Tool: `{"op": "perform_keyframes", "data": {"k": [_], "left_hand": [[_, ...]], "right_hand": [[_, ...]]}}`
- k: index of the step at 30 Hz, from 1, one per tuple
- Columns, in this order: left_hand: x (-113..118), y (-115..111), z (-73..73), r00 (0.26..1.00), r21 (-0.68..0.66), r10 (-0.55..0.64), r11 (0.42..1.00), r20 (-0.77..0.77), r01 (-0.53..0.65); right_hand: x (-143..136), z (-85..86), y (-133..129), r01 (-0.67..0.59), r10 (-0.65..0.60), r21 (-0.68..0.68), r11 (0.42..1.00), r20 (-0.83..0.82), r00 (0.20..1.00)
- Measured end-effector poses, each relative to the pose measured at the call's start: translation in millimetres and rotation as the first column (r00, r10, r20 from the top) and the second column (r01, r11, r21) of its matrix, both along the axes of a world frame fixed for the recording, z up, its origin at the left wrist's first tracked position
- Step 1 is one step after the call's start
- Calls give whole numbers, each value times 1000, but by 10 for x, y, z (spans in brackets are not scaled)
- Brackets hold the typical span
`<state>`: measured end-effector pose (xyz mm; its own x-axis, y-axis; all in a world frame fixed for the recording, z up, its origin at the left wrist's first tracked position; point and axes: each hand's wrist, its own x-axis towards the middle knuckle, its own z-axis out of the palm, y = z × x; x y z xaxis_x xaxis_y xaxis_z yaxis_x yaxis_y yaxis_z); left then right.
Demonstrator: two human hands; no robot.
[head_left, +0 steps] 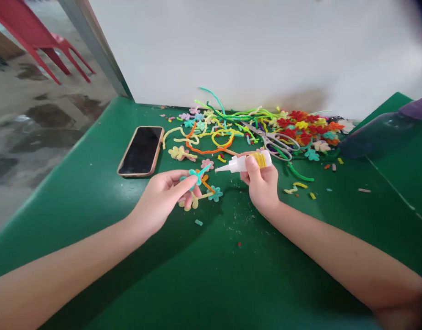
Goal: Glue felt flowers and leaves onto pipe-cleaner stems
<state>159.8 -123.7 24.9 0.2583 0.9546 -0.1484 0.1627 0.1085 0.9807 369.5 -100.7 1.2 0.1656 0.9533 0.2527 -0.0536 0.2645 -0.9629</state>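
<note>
Between thumb and fingers, my left hand (169, 190) pinches a turquoise pipe cleaner flower (196, 178) whose short stem points up and to the right. My right hand (264, 185) is wrapped round a white glue bottle (243, 163) with a yellow label. The bottle lies nearly level, its narrow nozzle aimed left, a short gap from the stem's tip. Under and beside my left hand are a blue flower (215, 194) and a pale yellow flower (193, 203), both partly joined to stems. A pink flower (207, 164) lies just behind the held one.
A phone (142, 151) lies at the left on the green table (156, 279). Farther back are scissors (272, 140), green pipe cleaners (231, 114) and a heap of red flowers (296, 120). A dark bottle (375, 130) lies at the right, and a white wall stands behind.
</note>
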Motion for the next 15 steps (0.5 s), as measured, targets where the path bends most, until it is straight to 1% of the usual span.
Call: {"op": "perform_keyframes", "data": {"k": [1, 3, 5, 6, 8, 10, 12, 15], "left_hand": [[41, -92, 34, 998, -103, 21, 995, 65, -14], [125, -288, 89, 987, -270, 57, 963, 149, -15], [201, -466, 115, 982, -397, 10, 915, 191, 68], [231, -537, 117, 973, -434, -12, 894, 230, 113], [273, -633, 99, 954, -470, -38, 864, 297, 181], [289, -676, 64, 941, -491, -51, 843, 334, 220], [288, -688, 24, 938, -503, -54, 833, 341, 230], [276, -688, -18, 943, -497, -51, 840, 329, 218]], "right_hand": [[-3, -4, -3, -12, 12, 17, 1000, 2, 1000], [-8, -13, -5, -32, 32, 55, 998, -6, 999], [-7, -28, 2, -58, 61, 58, 997, -49, 997], [-3, -39, 8, -68, 71, 44, 997, -79, 994], [8, -64, 24, -76, 76, 3, 997, -114, 991], [18, -85, 35, -69, 65, -38, 997, -104, 992], [19, -91, 31, -73, 66, -70, 995, -90, 994], [3, -59, -11, -99, 91, -109, 989, -79, 993]]}}
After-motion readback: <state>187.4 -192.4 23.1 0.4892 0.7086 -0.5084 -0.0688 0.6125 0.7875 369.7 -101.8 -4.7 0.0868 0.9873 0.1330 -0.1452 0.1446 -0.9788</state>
